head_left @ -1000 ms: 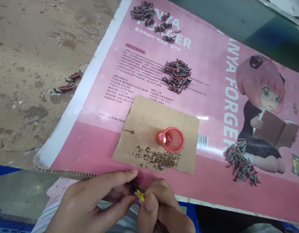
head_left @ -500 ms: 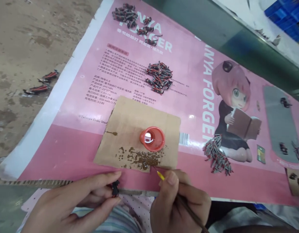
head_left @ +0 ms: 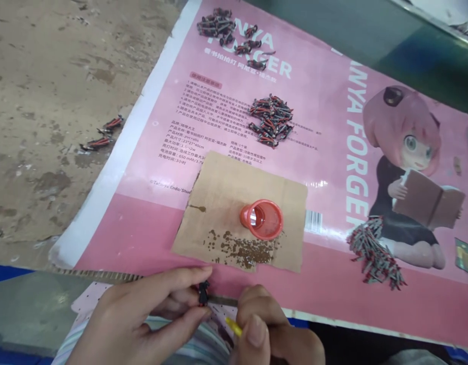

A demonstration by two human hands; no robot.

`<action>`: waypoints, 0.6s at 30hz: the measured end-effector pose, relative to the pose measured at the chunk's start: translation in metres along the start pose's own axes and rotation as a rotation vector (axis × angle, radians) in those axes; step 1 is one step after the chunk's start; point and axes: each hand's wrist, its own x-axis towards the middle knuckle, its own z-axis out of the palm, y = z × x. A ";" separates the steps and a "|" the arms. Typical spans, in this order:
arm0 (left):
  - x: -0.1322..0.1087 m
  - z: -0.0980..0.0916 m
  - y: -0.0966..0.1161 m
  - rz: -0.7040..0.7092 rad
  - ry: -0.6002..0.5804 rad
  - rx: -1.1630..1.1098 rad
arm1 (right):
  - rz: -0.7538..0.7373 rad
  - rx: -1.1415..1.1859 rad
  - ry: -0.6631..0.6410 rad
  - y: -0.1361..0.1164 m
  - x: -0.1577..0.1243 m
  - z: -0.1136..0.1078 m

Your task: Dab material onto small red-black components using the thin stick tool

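Note:
Between the thumb and fingertips of my left hand [head_left: 157, 309] is a small black figurine [head_left: 203, 293] with a bit of red at its bottom, held at the table's front edge. My right hand [head_left: 272, 324] is closed round a thin paintbrush [head_left: 234, 326] with a yellow section near its tip. The brush points toward the figurine; its fine end is hard to make out. Just beyond both hands lies a piece of cardboard [head_left: 214, 177] with dark wet spots. On it stands a red cup [head_left: 274, 235], which looks to hold some clear liquid.
A pink printed sheet [head_left: 142, 223] covers the table. Small black, red and grey figurines [head_left: 270, 119] lie piled behind the cardboard, with more [head_left: 216, 25] at the far end and a few [head_left: 104, 133] at left. Grey pieces with red ends [head_left: 376, 253] are heaped at right.
My right hand has drawn the brush back from the cardboard's front edge, down and left toward the figurine. My left hand keeps its grip. The whole view has shifted.

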 end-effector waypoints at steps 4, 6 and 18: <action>-0.001 0.002 -0.001 -0.007 -0.014 -0.018 | -0.038 -0.030 -0.013 0.006 -0.006 0.004; -0.002 0.002 -0.003 0.001 -0.026 -0.026 | 0.000 -0.025 0.091 0.005 -0.009 0.007; -0.003 0.001 -0.005 -0.002 -0.026 -0.018 | 0.030 -0.027 -0.004 0.008 -0.023 0.001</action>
